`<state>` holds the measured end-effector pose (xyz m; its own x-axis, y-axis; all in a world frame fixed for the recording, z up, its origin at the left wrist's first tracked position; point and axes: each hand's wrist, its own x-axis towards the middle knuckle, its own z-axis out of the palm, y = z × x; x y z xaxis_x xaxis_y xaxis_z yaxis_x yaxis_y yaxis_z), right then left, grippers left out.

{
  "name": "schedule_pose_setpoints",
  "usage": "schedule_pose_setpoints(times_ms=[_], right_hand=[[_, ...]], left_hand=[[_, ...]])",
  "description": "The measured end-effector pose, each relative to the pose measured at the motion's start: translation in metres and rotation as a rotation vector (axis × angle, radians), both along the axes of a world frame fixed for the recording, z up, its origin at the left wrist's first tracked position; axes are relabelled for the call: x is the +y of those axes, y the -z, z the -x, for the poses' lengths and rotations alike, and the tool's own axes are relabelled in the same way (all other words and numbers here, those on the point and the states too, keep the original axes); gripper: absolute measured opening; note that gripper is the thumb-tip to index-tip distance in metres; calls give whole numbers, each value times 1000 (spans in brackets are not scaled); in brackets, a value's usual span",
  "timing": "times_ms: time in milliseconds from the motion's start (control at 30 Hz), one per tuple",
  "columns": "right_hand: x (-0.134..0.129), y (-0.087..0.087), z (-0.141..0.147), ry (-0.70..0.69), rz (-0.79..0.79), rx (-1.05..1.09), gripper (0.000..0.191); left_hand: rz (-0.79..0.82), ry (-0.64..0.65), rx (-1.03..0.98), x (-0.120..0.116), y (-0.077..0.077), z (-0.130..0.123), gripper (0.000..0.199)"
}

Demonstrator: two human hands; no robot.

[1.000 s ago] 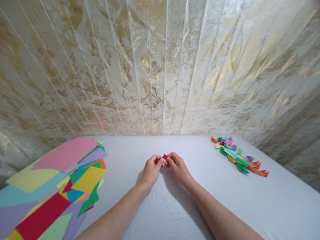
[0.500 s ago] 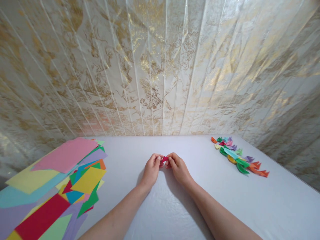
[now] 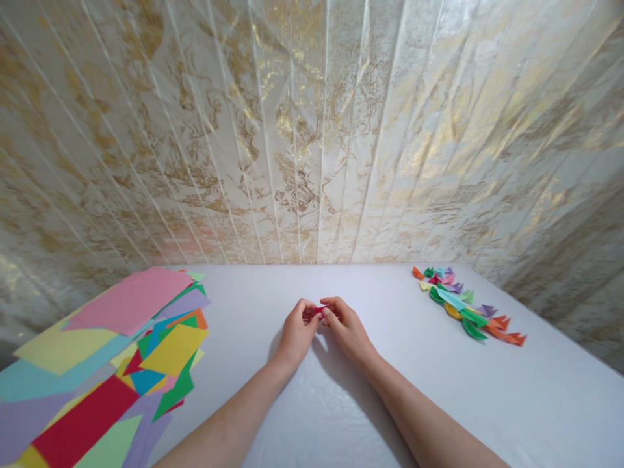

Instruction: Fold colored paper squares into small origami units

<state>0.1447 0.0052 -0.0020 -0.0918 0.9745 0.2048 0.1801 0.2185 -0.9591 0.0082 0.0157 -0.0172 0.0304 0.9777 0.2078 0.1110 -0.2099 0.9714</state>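
Between my two hands, above the middle of the white table, is a small red piece of folded paper (image 3: 320, 310). My left hand (image 3: 298, 328) pinches its left side with thumb and fingers. From the other side, my right hand (image 3: 345, 323) grips it, thumb pressed near the left thumb. Most of the paper is hidden behind my fingers, so its exact shape cannot be made out.
Loose coloured paper sheets (image 3: 131, 296) and smaller pieces, including a yellow square (image 3: 175, 350), lie overlapped on the left. Several folded paper figures (image 3: 472, 318) stretch along the right of the table (image 3: 273, 429). A gold-patterned curtain (image 3: 302, 143) hangs behind.
My thumbs have come closer together over the red paper, and less of it shows now. The right fingers have stretched over its far side. The papers on the table lie as before.
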Motion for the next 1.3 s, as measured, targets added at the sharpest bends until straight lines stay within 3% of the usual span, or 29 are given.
schedule_pose_setpoints(times_ms=[400,700,1300], right_hand=[[8,6,-1,23,6,153,27],[2,-5,-1,16,23,89,23],[8,2,-4,71,-13,91,15]], left_hand=[[23,-13,-52,1,1,0,8],[-13,-39,13,-3,-6,0,7],[47,94,-54,-7,-9,-2,19]])
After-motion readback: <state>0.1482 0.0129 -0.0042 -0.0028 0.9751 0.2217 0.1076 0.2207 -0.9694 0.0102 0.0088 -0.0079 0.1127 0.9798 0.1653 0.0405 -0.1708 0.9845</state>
